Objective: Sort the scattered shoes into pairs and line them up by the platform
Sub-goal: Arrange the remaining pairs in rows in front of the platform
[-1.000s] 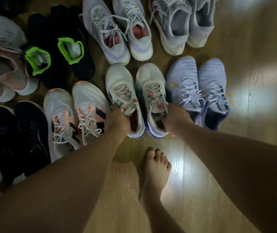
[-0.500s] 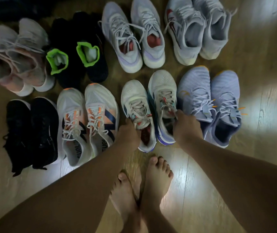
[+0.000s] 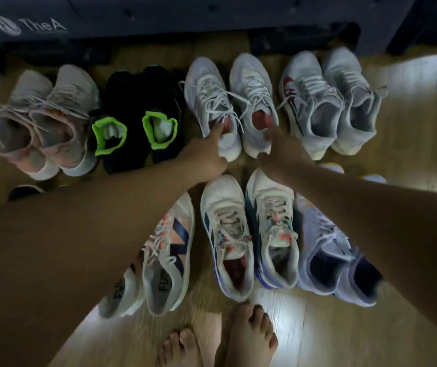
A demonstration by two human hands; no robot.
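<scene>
Wooden plank floor (image 3: 410,107) carries two rows of shoes, and a dark padded platform (image 3: 159,14) with a pale logo runs along its far edge.

In the far row, nearest the platform, a pair of pinkish-grey knit sneakers (image 3: 45,120) stands at the left end with its toes toward the platform. Just beside it sits a pair of black shoes with neon-green collars (image 3: 138,102). Next comes a pair of white lace-up sneakers with red insoles, made up of the left white sneaker (image 3: 206,86) and the right white sneaker (image 3: 251,83), side by side and nearly touching. The left hand (image 3: 206,154) grips the left white sneaker at its heel, with a finger inside the opening. The right hand (image 3: 283,149) reaches the heel of the right white sneaker, but it is blurred and I cannot tell whether its fingers are closed on the shoe. A pair of grey-white sneakers with a red logo (image 3: 328,102) closes the row at the right end.

In the near row, the toe of a black shoe (image 3: 24,190) shows at the left, mostly hidden under the left forearm. A pair of white sneakers with orange and navy panels (image 3: 169,247) follows, partly covered by the same arm. Beside it stands a pair of white sneakers with teal marks and purple soles (image 3: 251,234), then a pair of lavender sneakers (image 3: 328,247), partly under the right forearm.

Two bare feet (image 3: 246,337) stand at the near edge of the floor.
</scene>
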